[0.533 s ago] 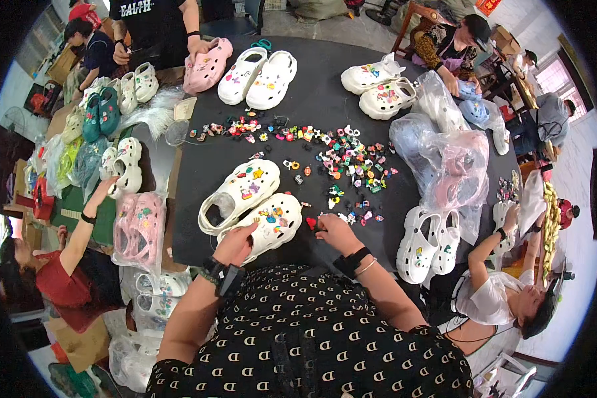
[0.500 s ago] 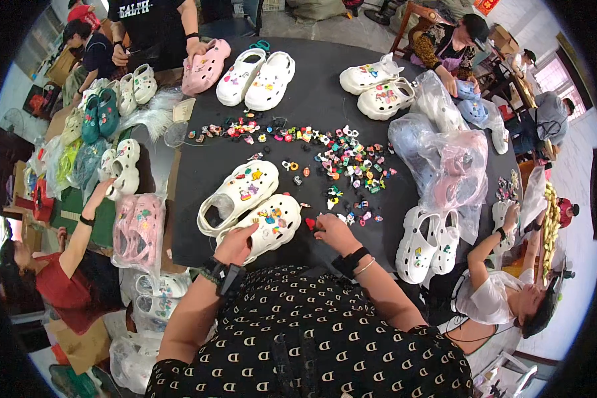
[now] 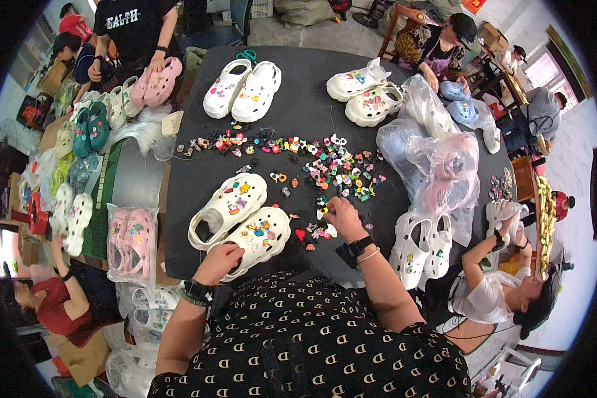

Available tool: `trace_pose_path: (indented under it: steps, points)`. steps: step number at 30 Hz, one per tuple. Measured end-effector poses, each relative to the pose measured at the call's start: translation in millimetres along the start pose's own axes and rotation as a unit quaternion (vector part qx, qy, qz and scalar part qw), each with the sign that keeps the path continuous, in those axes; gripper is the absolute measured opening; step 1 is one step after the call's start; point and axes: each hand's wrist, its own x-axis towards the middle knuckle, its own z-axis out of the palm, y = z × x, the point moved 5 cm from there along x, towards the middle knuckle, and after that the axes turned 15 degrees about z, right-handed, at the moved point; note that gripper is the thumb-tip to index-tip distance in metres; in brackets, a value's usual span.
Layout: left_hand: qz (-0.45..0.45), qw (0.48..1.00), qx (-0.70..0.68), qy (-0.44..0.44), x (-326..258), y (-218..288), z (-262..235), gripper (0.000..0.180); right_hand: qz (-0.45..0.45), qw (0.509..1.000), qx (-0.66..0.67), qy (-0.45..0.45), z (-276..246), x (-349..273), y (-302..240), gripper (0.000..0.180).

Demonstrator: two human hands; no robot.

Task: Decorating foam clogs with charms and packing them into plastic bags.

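Note:
A pair of white clogs lies in front of me; the left clog [image 3: 237, 199] and the right clog [image 3: 265, 232] both carry colourful charms. My left hand [image 3: 220, 264] is closed on the near edge of the right clog, some fingertips hidden against it. To the right of the pair, my right hand [image 3: 343, 219] reaches down at the near edge of the scattered charms [image 3: 338, 166]. Its fingers are pinched together, and whatever is in them is hidden. A red heart charm [image 3: 300, 235] rests on the black table [image 3: 199, 156] between the right clog and that hand.
White clogs [image 3: 257, 93] stand at the far side, another pair [image 3: 371, 103] at far right. Bagged pink clogs [image 3: 454, 169] and loose white clogs [image 3: 412, 252] sit at the right. Co-workers surround the table, one holding pink clogs [image 3: 162, 83]. Bagged pink clogs [image 3: 132, 242] lie left.
My right hand has moved away from the red heart charm, right and farther toward the charm pile. My left hand has slid back along the right clog's near edge. The view has shifted slightly.

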Motion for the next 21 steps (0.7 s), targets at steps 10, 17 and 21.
trace_pose_path:
  steps: [10, 17, 21]
  points:
    - [0.185, 0.920, 0.216, 0.269, 10.7, 74.2, -44.9, 0.036, -0.017, 0.997, -0.023, -0.074, 21.5, 40.3, -12.5, 0.036]
    - [0.131, 0.931, 0.188, 0.285, 33.4, 36.6, -59.7, 0.037, 0.035, 0.994, -0.048, -0.095, 11.5, 46.9, -2.9, 0.028]
    - [0.080, 0.935, 0.274, 0.210, 49.7, 44.4, -54.3, 0.042, 0.057, 0.995, 0.016, -0.080, 3.7, 50.9, -6.5, 0.022]
